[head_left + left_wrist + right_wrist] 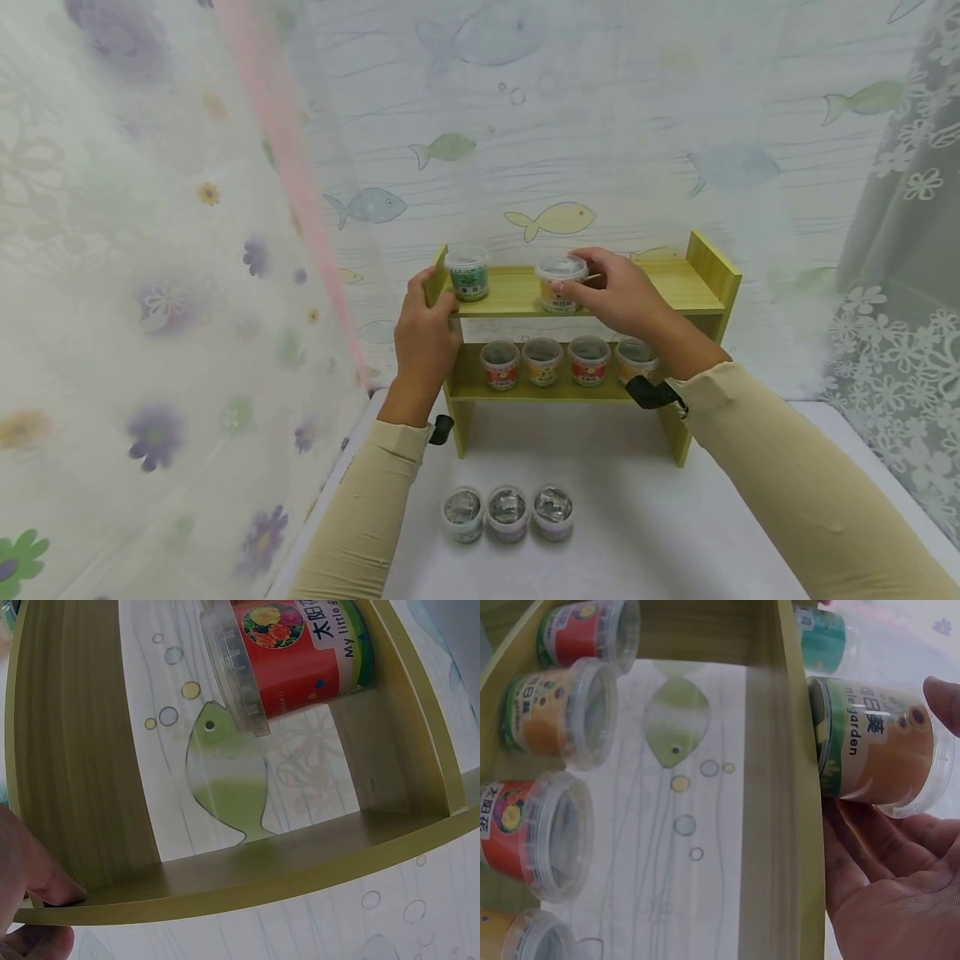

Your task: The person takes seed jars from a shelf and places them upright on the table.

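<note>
The left hand (pixel 424 333) gripped the left end of the green wooden shelf (pixel 675 287), thumb (pixel 52 881) pressed against the edge of the upper board. Just right of it, on that top board, stood a teal-labelled cup (pixel 468 272). Further right, the right hand (pixel 618 292) curled its fingers around an orange-labelled cup (pixel 560 283) resting on the same board. Below both hands, four cups (pixel 566 361) lined the lower board; nearer the person, three cups (pixel 507 512) sat on the white table (pixel 660 517).
</note>
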Demonstrator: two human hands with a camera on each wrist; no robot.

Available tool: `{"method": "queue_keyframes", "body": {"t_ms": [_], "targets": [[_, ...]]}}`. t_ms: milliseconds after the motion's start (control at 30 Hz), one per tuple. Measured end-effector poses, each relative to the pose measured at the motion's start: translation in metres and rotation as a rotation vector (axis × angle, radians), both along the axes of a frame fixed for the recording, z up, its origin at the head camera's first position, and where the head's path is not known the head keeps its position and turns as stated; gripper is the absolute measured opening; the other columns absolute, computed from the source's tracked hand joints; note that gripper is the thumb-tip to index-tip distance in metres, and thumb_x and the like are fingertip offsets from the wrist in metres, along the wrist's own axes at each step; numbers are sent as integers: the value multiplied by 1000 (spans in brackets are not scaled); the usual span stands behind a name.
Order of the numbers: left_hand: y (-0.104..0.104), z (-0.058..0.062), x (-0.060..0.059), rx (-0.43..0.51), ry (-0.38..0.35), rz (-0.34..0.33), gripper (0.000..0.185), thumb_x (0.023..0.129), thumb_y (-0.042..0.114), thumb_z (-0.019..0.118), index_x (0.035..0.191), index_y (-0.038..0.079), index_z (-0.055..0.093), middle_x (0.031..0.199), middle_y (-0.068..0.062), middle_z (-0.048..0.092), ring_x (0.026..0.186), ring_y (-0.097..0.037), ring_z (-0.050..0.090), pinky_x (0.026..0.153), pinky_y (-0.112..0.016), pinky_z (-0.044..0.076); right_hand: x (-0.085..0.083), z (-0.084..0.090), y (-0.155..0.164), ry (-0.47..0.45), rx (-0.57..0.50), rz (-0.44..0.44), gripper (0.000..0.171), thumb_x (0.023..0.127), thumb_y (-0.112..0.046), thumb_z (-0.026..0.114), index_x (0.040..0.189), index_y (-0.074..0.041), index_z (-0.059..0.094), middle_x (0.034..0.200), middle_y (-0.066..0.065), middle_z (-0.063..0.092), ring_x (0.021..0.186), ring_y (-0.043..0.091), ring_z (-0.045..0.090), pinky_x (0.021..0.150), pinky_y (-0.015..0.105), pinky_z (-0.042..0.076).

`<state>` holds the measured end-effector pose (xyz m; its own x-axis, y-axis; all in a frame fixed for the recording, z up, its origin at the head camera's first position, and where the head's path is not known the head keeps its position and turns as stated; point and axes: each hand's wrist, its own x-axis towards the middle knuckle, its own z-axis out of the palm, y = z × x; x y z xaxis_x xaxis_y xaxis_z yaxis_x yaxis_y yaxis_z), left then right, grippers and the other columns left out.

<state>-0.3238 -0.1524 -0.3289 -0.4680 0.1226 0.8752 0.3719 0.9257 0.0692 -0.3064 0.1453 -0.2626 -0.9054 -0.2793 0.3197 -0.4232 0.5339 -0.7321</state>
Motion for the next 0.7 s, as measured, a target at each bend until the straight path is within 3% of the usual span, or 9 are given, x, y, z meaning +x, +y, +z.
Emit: {"method": "queue_keyframes", "body": {"t_ms": [700], "targets": [[0,-1,-1,-1,32,-4,20,84,-8,63,92,8,70,145,-21,52,119,-37,64,86,-50,62,22,-2,13,54,-22,23,72,96,-50,69,153,-12,47,134,12,63,120,31,68,98,49,57]]}}
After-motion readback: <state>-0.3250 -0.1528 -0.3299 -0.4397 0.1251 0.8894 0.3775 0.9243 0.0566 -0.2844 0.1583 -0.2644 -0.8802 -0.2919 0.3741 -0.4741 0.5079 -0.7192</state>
